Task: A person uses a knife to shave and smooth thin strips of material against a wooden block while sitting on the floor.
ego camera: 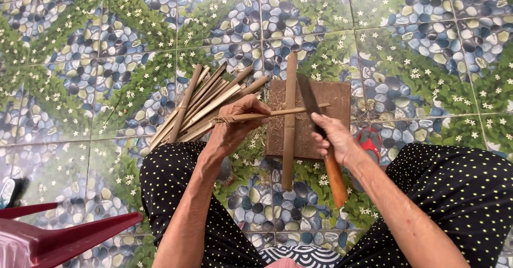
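Bamboo strip (pixel 267 114) lies crosswise over the wooden board (pixel 334 94), pinched at its near end by the left hand (pixel 235 122), fingers closed tight round it. Her right hand (pixel 334 137) grips a big knife (pixel 315 110) by its orange handle, blade slanting up across the strip. A longer bamboo pole (pixel 289 121) lies upright across the board, overhanging both edges. Left of the board a fan of split sticks (pixel 200 105) crowds the tiled floor (pixel 417 43); the floor beyond and to the right lies open. Something red (pixel 370 140) sits half hidden behind the right wrist. A red plastic stool (pixel 59 236) is cut off at the lower left corner.
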